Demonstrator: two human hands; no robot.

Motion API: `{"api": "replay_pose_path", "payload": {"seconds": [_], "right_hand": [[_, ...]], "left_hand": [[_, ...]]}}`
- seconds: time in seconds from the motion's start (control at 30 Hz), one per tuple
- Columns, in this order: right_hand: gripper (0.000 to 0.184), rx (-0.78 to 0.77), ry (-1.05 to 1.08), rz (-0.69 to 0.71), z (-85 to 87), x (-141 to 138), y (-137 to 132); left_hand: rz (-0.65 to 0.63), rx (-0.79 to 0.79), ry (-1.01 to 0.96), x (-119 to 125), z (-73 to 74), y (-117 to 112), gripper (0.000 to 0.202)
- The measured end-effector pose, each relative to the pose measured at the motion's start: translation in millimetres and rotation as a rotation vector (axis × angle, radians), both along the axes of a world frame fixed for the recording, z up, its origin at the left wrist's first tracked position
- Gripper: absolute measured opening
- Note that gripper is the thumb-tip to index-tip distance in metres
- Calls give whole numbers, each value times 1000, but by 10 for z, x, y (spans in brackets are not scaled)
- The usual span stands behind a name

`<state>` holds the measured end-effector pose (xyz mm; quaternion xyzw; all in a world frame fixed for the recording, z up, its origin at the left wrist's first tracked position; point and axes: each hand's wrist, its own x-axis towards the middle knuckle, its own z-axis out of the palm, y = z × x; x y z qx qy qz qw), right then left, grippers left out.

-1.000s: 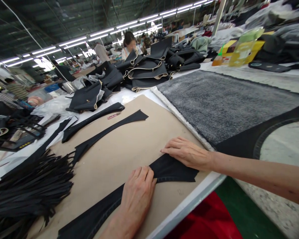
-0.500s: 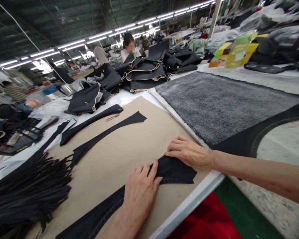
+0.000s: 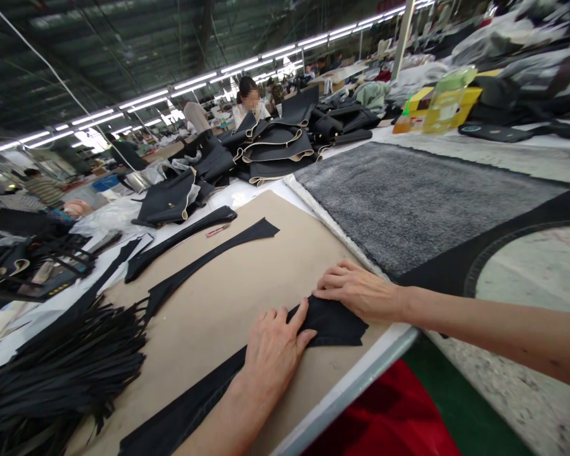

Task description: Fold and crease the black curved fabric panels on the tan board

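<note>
A long curved piece of black fabric [image 3: 335,323], wide at its right end, lies on the tan board in front of me. My left hand [image 3: 273,348] rests flat across its middle, thumb and index finger apart. At the piece's upper edge, my right hand [image 3: 349,288] has its fingers bent and held together, pinching the edge; the fingertips are partly hidden. Between the two hands the fabric is flat. Farther back on the board lies a similar curved black piece [image 3: 218,250], with a pink-handled cutter [image 3: 217,231] beyond it.
A heap of black strips [image 3: 66,373] covers the board's left side. A stack of curved black pieces [image 3: 180,240] lies at the far left edge. To the right is a grey fleecy sheet [image 3: 427,196]. Black panels [image 3: 275,145] are piled behind; a co-worker [image 3: 249,104] is beyond them.
My left hand has shifted slightly right along the black fabric, its thumb and index finger more spread. My right hand stays at the upper edge. The view has turned slightly.
</note>
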<state>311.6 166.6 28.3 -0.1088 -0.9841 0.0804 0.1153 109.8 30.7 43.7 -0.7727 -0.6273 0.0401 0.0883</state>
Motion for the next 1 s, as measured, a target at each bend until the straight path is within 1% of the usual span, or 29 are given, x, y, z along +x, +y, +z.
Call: {"api": "replay_pose_path", "payload": {"seconds": [0.1,0.2,0.3,0.4,0.53,0.6,0.73,0.87,1.0], "right_hand": [[44,-12,54,-81,35,-8,-81],[51,31,59,-90,26,-66,-198],[44,86,20,-95,-31,-113,-272],[36,144,-6,-99,-75,-100,-262],[32,171,-17,-105,-34,-31,-189],[34,186,-18,-121,13,-19,-181],[47,183,-6,-140,56,-93,-270],[47,147,-27,-115,-14,-137,-360],[53,161,-52,-133,-72,-5,-315]], "left_hand": [[-1,10,29,20,-1,-17,48],[1,20,47,38,-18,-29,49],[10,37,35,42,-46,-45,51],[20,47,31,34,-77,-72,47],[43,66,32,32,-117,-121,38],[51,80,28,41,-135,-144,36],[59,107,21,62,-159,-175,34],[75,134,-5,58,-182,-207,34],[105,149,-62,0,-241,-328,38]]}}
